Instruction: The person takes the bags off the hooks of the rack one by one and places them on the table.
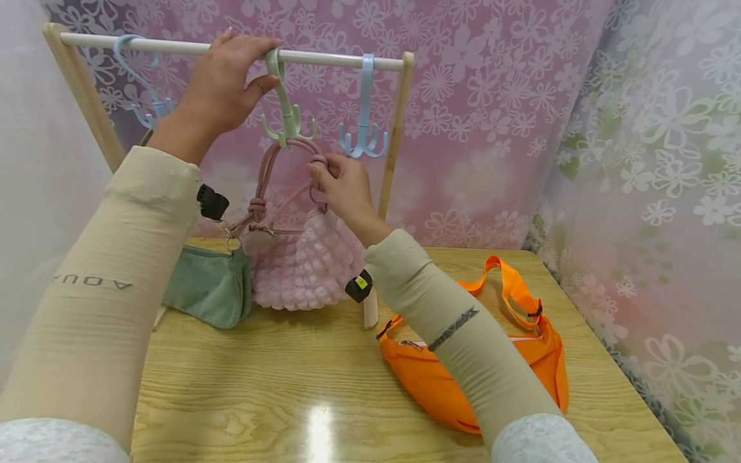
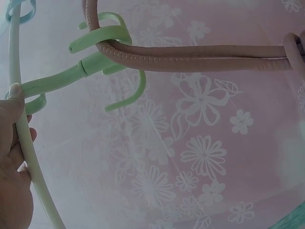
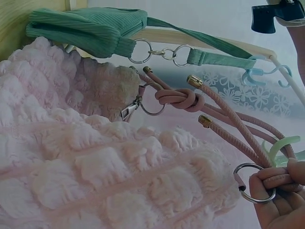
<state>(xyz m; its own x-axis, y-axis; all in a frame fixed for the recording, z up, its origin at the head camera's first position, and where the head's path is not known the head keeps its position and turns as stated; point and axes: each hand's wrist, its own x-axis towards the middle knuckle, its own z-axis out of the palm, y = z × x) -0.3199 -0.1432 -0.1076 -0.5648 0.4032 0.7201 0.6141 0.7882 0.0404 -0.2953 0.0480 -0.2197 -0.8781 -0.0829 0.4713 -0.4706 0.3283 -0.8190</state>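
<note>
My left hand (image 1: 228, 80) is up at the white rod (image 1: 330, 58), its thumb and fingers gripping the top of a light green hook hanger (image 1: 285, 106) there. Over one of that hanger's prongs passes the mauve cord handle (image 2: 190, 58) of a pink puffy handbag (image 1: 307, 267). With my right hand (image 1: 350, 190) I pinch the knotted right side of this handle, beside a metal ring (image 3: 240, 191) in the right wrist view. The bag hangs below, its bubbly fabric close to the right wrist camera.
A green corduroy bag (image 1: 211, 283) hangs at the left from a blue hook hanger (image 1: 152, 106). Another blue hanger (image 1: 363, 122) is at the rod's right end. An orange waist bag (image 1: 428, 379) lies on the wooden table (image 1: 260, 386), partly behind my right forearm. Floral curtains stand behind.
</note>
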